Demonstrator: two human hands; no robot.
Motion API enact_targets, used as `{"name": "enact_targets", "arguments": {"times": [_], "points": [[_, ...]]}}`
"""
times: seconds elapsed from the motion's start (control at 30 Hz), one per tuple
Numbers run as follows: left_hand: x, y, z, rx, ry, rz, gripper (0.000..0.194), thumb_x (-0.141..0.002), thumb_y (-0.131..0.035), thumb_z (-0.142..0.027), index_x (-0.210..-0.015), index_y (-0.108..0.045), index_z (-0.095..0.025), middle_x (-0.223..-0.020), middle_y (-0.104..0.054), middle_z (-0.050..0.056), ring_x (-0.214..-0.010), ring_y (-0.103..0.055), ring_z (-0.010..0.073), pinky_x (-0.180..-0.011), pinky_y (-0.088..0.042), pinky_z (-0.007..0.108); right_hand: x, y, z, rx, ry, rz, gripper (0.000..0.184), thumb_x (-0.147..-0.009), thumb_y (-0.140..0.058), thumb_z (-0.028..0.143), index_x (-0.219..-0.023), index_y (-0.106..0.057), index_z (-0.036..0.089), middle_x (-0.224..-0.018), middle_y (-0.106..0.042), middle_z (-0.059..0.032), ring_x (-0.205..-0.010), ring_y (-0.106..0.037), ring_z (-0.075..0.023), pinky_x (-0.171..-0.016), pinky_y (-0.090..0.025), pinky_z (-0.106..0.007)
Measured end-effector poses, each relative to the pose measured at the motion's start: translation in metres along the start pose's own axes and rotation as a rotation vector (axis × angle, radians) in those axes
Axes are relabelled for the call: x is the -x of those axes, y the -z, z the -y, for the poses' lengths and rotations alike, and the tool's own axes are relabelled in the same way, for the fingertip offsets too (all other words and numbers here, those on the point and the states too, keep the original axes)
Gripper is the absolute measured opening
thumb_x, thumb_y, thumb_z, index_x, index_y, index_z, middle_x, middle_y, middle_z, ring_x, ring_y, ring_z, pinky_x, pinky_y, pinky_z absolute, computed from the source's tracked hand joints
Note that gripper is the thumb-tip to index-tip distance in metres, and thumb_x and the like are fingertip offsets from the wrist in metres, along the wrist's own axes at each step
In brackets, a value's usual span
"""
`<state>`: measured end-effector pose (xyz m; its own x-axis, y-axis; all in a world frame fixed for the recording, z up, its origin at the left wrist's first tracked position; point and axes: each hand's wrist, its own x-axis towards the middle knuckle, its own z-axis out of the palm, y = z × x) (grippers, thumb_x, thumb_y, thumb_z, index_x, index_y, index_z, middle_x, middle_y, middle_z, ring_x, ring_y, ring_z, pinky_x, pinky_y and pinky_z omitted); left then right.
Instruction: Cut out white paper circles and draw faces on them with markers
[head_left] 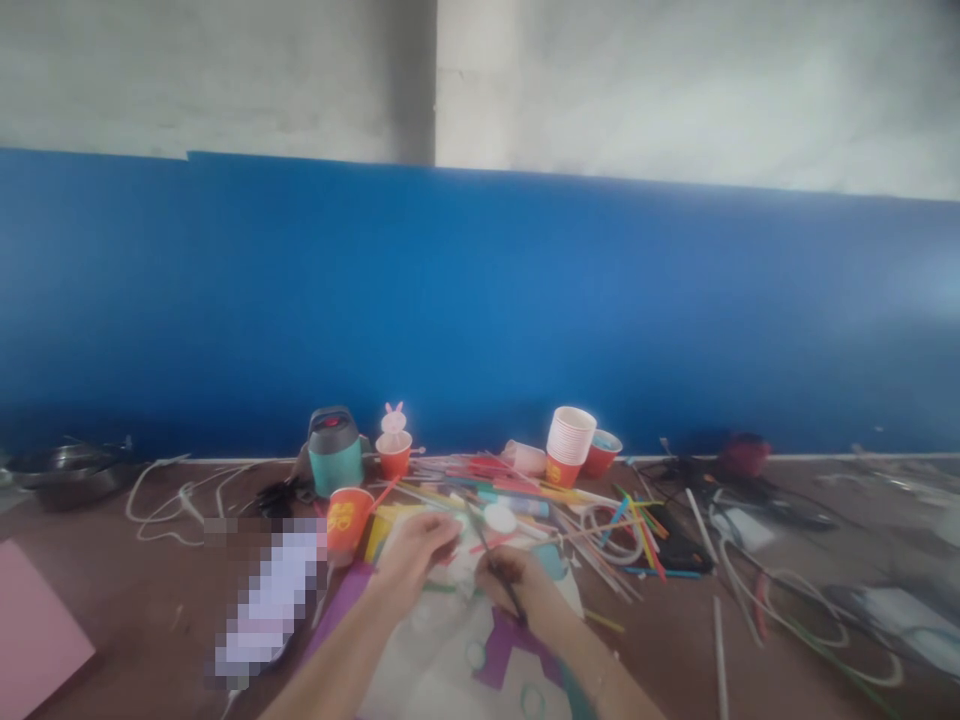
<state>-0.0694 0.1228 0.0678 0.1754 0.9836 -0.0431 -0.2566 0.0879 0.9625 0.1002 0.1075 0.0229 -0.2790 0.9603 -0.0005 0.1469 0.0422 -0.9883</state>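
Observation:
My left hand (420, 550) is closed in a pinch at a small, blurred piece of white paper (454, 562). My right hand (525, 585) grips dark scissors (487, 545), the blades pointing up and away from me, close to the left fingertips. Whether the blades are apart is too blurred to tell. Under both hands lie white paper sheets (420, 655), with a cut purple paper piece (496, 650) and small green rings on top. Just beyond the scissors is a round white object (499, 517).
Behind my hands are a pile of colored sticks (442, 468), a stack of paper cups (571, 440), an orange cup (349, 520), a cup with a pink rabbit figure (394, 450) and a teal container (335, 465). Cables (795, 590) lie right; pink paper (37, 640) lies left.

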Motion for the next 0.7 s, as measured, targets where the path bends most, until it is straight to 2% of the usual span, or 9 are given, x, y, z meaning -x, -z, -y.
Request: {"name": "enact_targets", "arguments": {"times": [0.27, 0.47, 0.7], "points": [[0.002, -0.005, 0.002, 0.084, 0.033, 0.000, 0.031, -0.059, -0.079, -0.037, -0.061, -0.056, -0.017, -0.057, -0.056, -0.003, -0.053, -0.047, 0.0086, -0.055, -0.035, 0.022, 0.005, -0.004, 0.006, 0.001, -0.032, 0.025, 0.032, -0.068, -0.068, 0.046, -0.074, -0.060, 0.016, -0.044, -0.044, 0.0077, -0.033, -0.037, -0.0062, -0.034, -0.028, -0.019], [0.003, -0.006, 0.003, 0.099, 0.049, 0.002, 0.030, -0.058, -0.080, -0.035, -0.061, -0.056, -0.016, -0.059, -0.058, -0.002, -0.058, -0.051, 0.0095, -0.059, -0.037, 0.023, 0.009, -0.006, 0.021, -0.005, -0.018, 0.005, 0.030, -0.064, -0.069, 0.044, -0.065, -0.055, 0.017, -0.046, -0.044, 0.0067, -0.036, -0.035, -0.0055, -0.036, -0.029, -0.019], [0.003, -0.006, 0.004, 0.082, 0.029, 0.015, 0.029, -0.062, -0.077, -0.034, -0.060, -0.055, -0.016, -0.055, -0.054, -0.004, -0.053, -0.046, 0.0080, -0.055, -0.032, 0.022, 0.008, -0.005, 0.015, -0.012, -0.012, 0.013, 0.030, -0.064, -0.069, 0.044, -0.066, -0.056, 0.017, -0.045, -0.045, 0.0068, -0.036, -0.036, -0.0058, -0.036, -0.029, -0.019]]}}
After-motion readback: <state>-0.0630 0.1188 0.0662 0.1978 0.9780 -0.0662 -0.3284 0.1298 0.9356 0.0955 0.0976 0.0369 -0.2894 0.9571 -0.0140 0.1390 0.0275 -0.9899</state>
